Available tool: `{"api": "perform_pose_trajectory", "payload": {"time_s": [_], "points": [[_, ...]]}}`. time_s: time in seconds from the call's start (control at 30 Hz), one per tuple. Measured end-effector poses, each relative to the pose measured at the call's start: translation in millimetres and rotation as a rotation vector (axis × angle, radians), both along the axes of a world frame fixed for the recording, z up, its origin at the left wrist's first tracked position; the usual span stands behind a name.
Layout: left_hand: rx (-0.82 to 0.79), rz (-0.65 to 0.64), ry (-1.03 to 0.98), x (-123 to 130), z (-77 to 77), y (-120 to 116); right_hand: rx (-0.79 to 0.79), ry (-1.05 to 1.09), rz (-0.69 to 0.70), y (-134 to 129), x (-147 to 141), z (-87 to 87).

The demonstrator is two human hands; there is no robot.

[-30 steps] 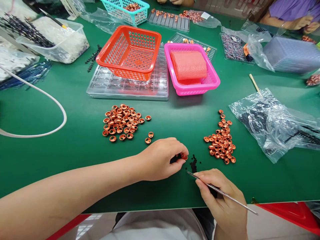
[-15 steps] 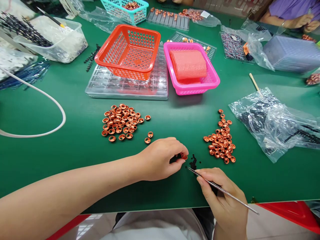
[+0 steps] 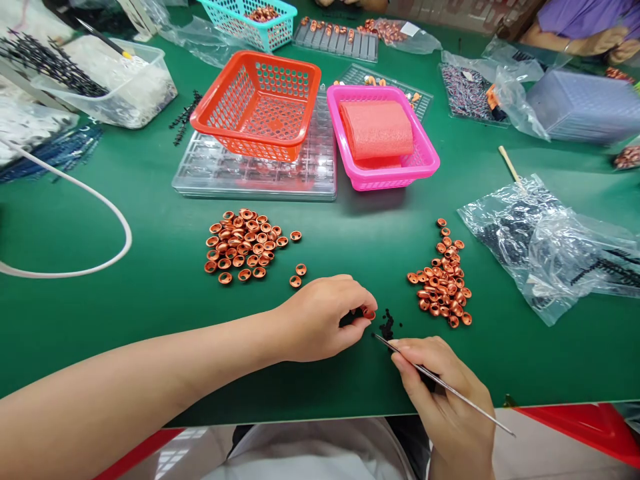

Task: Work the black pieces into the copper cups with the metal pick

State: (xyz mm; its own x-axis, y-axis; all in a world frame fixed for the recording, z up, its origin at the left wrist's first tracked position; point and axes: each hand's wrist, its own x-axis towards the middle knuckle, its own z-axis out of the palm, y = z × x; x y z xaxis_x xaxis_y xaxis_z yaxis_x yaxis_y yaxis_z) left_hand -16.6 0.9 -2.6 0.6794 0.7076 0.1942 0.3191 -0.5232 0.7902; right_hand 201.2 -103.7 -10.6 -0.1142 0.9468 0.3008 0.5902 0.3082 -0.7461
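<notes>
My left hand (image 3: 325, 317) is closed in a pinch on a small copper-coloured cap (image 3: 369, 313) with a hole in it. My right hand (image 3: 447, 393) grips slim metal tweezers (image 3: 450, 389), their tip low over the table by a tiny black piece (image 3: 373, 335). Just beyond the tip lies a little heap of tiny black pieces (image 3: 387, 327). More copper-coloured caps (image 3: 245, 243) are piled to the left, with a few loose ones (image 3: 295, 281) nearer my left hand. Another pile of such caps (image 3: 444, 283) sits beyond my right hand.
An orange basket (image 3: 265, 143) rests on clear compartment trays (image 3: 250, 187). Beside it, a pink basket (image 3: 385, 179) holds pink foam. Plastic bags with black parts (image 3: 530, 247) lie at right. A white cable (image 3: 113, 207) loops at left. Across the table is another person's hand (image 3: 603, 41).
The tweezers and my right hand have shifted very slightly to the left. My left hand keeps its pinch on the cap in nearly the same place.
</notes>
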Motion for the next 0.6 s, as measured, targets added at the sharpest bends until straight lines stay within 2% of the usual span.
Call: {"api": "perform_pose_trajectory", "payload": {"time_s": [0.23, 0.4, 0.6], "points": [[0.036, -0.033, -0.024, 4, 4.1, -8, 0.110, 0.247, -0.202, -9, -5, -3.6], [0.028, -0.047, -0.054, 10, 5.6, -16, 0.084, 0.273, -0.130, -10, -5, -3.5], [0.003, -0.054, -0.057, 11, 4.2, -17, 0.062, 0.192, -0.058, -9, -1, -3.3]]}}
